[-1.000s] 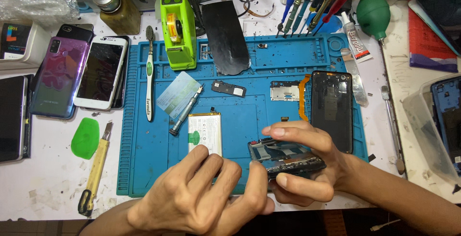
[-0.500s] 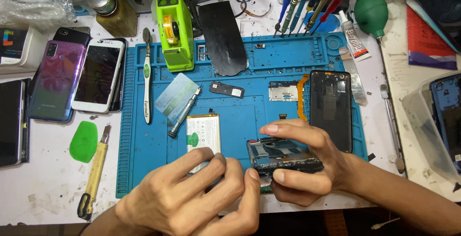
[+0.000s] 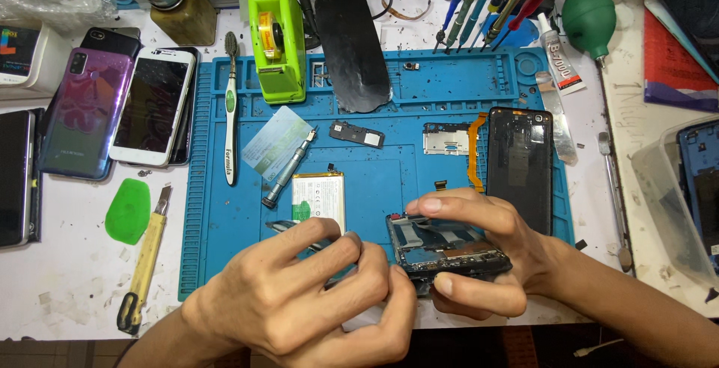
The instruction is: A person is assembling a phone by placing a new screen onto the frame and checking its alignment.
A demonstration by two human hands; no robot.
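Since the earlier frame my left hand [image 3: 314,293] has slid closer to the opened phone frame [image 3: 448,247], and its curled fingertips now sit right at the frame's left end; the thumb tip nearly meets the right hand's thumb. Whether those left fingers pinch a small tool or part I cannot tell, because the knuckles hide the tips. My right hand [image 3: 487,263] has hardly shifted: it grasps the phone frame, fingers lying across the far edge and thumb pressed under the near edge, holding it just above the front border of the blue work mat [image 3: 389,98].

Just beyond my left hand a white battery [image 3: 318,197] lies flat on the mat, and a metal screwdriver handle [image 3: 288,169] lies diagonally beside it, partly over a pale plastic card [image 3: 271,140]. Past the right hand a black back cover [image 3: 520,160] rests on the mat's right side, with an orange flex strip [image 3: 473,151] and a silver shield plate [image 3: 445,138] just left of it. A small black module [image 3: 356,134] lies near the middle.

Further out, a white toothbrush [image 3: 231,106] and a green tape dispenser [image 3: 277,38] stand on the mat's left part. Off the mat to the left lie a white phone [image 3: 153,106], a purple phone [image 3: 86,110], a green pick [image 3: 127,211] and a yellow-handled knife [image 3: 142,263].
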